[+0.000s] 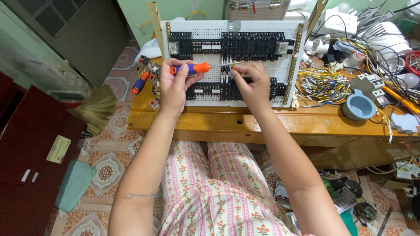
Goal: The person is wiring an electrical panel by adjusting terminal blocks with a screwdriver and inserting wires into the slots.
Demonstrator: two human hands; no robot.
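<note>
Head view: left hand [175,83] wraps orange-blue screwdriver [192,68], tip pointing right toward middle of white panel [245,37]. Right hand [250,81] pinches yellow wire end [234,64] at tip. Black terminal rows [236,46] already mounted top and bottom; wiring seemingly barely begun (few leads visible on panel). Wire bundle [321,83], blue cup [358,106], second screwdriver [140,83] crowd bench [262,124].

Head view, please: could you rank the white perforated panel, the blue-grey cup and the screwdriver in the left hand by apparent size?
1. White perforated panel, by far the largest.
2. Screwdriver.
3. Blue-grey cup; shorter but bulkier than the screwdriver, so this order is unsure.
</note>
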